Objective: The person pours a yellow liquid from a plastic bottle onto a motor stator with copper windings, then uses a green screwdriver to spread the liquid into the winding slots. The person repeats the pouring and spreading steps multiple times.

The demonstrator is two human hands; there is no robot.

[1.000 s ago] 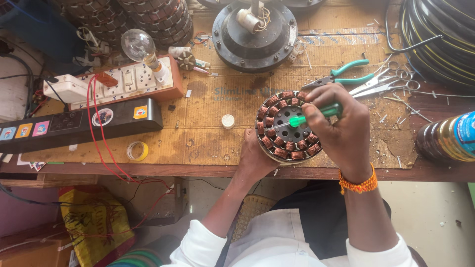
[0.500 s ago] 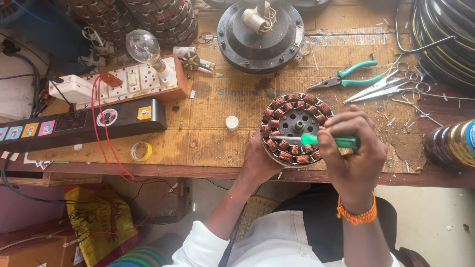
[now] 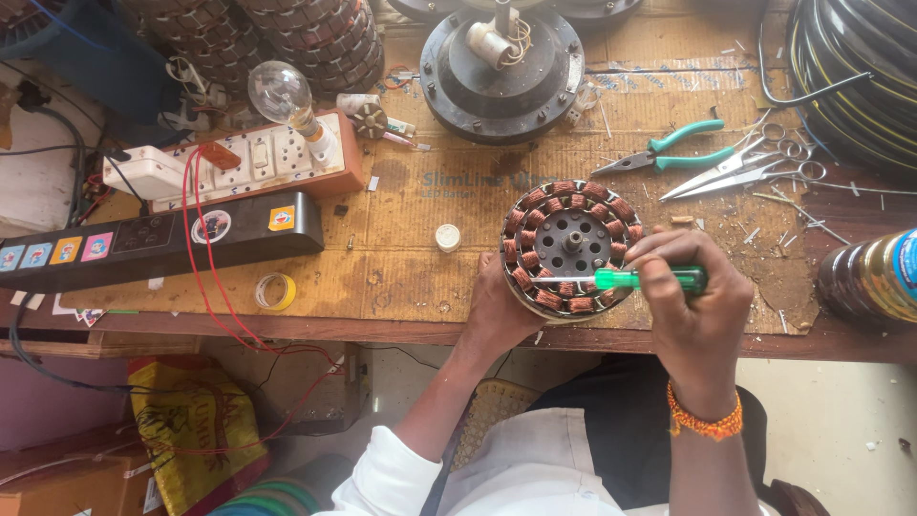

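Observation:
A round fan stator (image 3: 571, 244) with copper-wound coils lies near the front edge of the workbench (image 3: 401, 239). My left hand (image 3: 499, 311) grips its near-left rim from the front. My right hand (image 3: 695, 304) holds a green-handled screwdriver (image 3: 650, 279) lying sideways, with its metal tip pointing left onto the coils at the stator's near side.
A dark round motor housing (image 3: 501, 57) sits behind the stator. Green-handled pliers (image 3: 669, 153) and scissors (image 3: 755, 167) lie to the right, a brown bottle (image 3: 874, 277) at far right. On the left are a switchboard with a bulb (image 3: 282, 96), a black power strip (image 3: 162, 239), a tape roll (image 3: 275, 290) and a small white cap (image 3: 447, 237).
My right hand has moved from over the stator's right side down toward its near edge. The screwdriver has swung to lie sideways, tip pointing left. My left hand has stayed on the rim.

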